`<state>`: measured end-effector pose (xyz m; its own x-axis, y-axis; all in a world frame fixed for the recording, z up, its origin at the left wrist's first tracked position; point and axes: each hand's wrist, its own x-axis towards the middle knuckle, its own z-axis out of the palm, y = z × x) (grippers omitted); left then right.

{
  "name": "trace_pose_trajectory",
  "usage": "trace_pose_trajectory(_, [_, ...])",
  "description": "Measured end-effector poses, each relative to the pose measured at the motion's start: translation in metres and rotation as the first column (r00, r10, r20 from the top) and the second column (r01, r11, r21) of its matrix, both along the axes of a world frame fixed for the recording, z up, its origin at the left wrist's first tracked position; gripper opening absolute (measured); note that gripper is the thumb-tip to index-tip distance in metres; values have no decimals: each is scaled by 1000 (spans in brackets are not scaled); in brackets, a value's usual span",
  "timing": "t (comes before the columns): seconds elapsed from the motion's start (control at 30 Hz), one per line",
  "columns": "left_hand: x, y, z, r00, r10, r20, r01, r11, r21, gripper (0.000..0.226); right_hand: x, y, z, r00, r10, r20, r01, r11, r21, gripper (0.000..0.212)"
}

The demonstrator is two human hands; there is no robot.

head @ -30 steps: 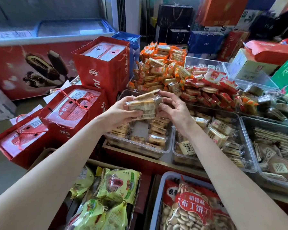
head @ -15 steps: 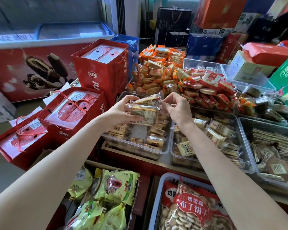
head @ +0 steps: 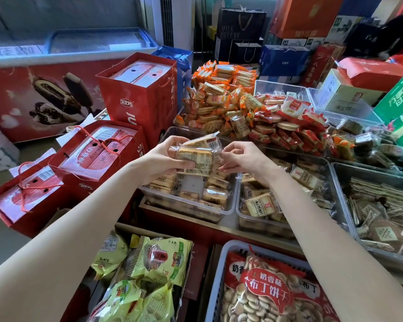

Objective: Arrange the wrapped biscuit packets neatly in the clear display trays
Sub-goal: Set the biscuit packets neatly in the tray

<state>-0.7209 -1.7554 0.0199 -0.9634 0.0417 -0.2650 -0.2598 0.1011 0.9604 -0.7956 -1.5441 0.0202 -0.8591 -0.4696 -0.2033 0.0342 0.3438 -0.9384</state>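
My left hand (head: pixel 161 160) grips a small stack of clear-wrapped biscuit packets (head: pixel 197 156) from the left, holding it above a clear display tray (head: pixel 186 209). My right hand (head: pixel 244 159) is at the stack's right end, with curled fingertips pinching the crimped wrapper edge. Similar packets line the sides of that tray, and its middle floor is bare. A second clear tray (head: pixel 261 223) to the right holds loosely piled packets of the same kind.
A third tray (head: pixel 344 180) on the right holds flat brown packets. Orange packets (head: pixel 219 96) and red packets (head: pixel 289 122) are heaped behind. Red gift boxes (head: pixel 98 154) stand to the left. Green snack bags (head: pixel 158 259) and a basket (head: pixel 215 275) of bagged biscuits lie below.
My right hand has slid off the top of the stack to its right end. The left hand keeps its grip, and the stack has stayed over the left tray.
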Motion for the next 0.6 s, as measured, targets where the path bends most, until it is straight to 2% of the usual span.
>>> trace_pose_trajectory(0.17, [-1,0,1,1000,-17,1,17,1000,-8,59,4,0,-4,983,-115,146,141,973,-185,11])
trace_pose_trajectory(0.3, [-2,4,-5,1000,0,-21,0,1000,-14,58,2,1,-10,990,-139,34,140,990,-23,11])
trace_pose_trajectory(0.47, [-4,9,-7,1000,14,-26,-15,1000,-23,59,5,-2,-15,985,-167,-36,168,986,11,13])
trace_pose_trajectory(0.53, [-4,7,-6,999,15,-36,-17,999,-47,60,4,1,-13,989,-103,-108,113,990,87,7])
trace_pose_trajectory(0.57, [-4,5,-5,999,11,-42,-14,997,-72,61,3,4,-10,990,-45,-133,62,990,129,13])
trace_pose_trajectory(0.6, [-4,4,-4,999,1,-48,-6,994,-110,61,2,7,-7,990,27,-140,-4,987,163,29])
